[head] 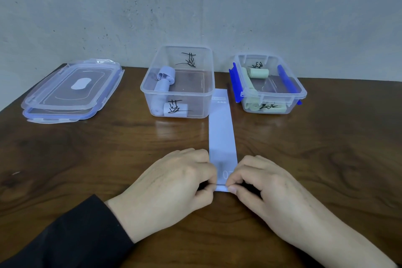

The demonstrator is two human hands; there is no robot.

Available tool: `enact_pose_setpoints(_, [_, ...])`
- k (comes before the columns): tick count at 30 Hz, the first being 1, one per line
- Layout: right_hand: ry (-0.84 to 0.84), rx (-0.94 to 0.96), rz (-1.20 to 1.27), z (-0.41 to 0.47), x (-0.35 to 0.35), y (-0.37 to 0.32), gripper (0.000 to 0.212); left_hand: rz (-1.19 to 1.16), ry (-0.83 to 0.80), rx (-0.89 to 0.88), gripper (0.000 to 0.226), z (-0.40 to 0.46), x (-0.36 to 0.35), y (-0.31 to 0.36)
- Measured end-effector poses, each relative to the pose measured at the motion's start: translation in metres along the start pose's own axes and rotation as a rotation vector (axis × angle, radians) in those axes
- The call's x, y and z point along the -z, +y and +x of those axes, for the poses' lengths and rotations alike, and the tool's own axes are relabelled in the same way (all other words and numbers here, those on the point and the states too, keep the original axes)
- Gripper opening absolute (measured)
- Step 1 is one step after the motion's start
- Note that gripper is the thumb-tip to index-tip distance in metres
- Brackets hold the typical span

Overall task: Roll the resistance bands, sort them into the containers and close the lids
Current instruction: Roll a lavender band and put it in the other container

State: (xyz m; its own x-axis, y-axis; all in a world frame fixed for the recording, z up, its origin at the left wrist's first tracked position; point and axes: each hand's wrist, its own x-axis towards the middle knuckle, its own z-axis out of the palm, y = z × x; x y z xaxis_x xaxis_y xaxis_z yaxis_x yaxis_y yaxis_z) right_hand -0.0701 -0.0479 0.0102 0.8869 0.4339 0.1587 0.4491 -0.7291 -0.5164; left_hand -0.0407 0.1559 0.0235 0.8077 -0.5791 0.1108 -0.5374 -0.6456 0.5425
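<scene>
Two hands at the near end of a pale lavender resistance band [221, 135] laid flat on a dark wooden bench [87, 159], its length running straight away from the body. Left hand [174, 185] with fingers curled and thumb tucked in, pinching the left corner of the band's near edge; black sleeve [65, 235] on that arm. Right hand [267, 187], bare-armed, curled the same way, pinching the right corner. Between the thumbs, a narrow first fold of the band's near edge, turned up off the bench. Faint printed digits on the band just beyond that fold, partly covered.

Beyond the band's far end and to its left, an open clear container [208, 91], lidless, marked with black handwriting on near and far walls, holding several lavender rolls [166, 76] of the same colour as the band. The band's far end just beside this container's near right corner, whether touching cannot be told. To the right of the band's far end, a smaller open clear container [302, 93] with blue side clips [236, 85], likewise hand-marked, holding pale green rolls [258, 73]. Well to the left of the band, two clear lids with blue seals [71, 91], stacked one on the other on the bench, the upper one slightly askew. Behind everything, a scuffed grey-white wall [195, 6].
</scene>
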Motion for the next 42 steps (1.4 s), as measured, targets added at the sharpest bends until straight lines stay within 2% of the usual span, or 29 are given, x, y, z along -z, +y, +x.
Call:
enact_pose_setpoints(5, [0.015,0.003,-0.047,0.003,-0.002,0.01,0.009,0.196,0.006,-0.083,0.005,-0.003,0.006,-0.011])
enact_pose_setpoints(9, [0.017,0.009,-0.059,0.003,-0.003,0.014,0.012,0.172,0.006,-0.07,0.007,-0.004,0.008,-0.013])
enact_pose_setpoints(14, [0.05,0.027,-0.063,0.005,-0.006,0.017,0.01,0.215,-0.013,-0.092,0.021,-0.004,0.006,-0.017])
enact_pose_setpoints(31, [0.061,-0.034,-0.003,0.005,-0.004,0.014,0.007,0.259,0.09,-0.123,0.023,0.0,-0.004,-0.023])
enact_pose_setpoints(36, [0.069,-0.018,-0.026,0.006,-0.003,0.014,0.019,0.238,0.115,-0.136,0.016,0.001,-0.004,-0.024])
enact_pose_setpoints(42, [0.055,-0.011,-0.076,0.006,-0.002,0.017,0.025,0.299,0.095,-0.138,0.022,0.001,-0.006,-0.027])
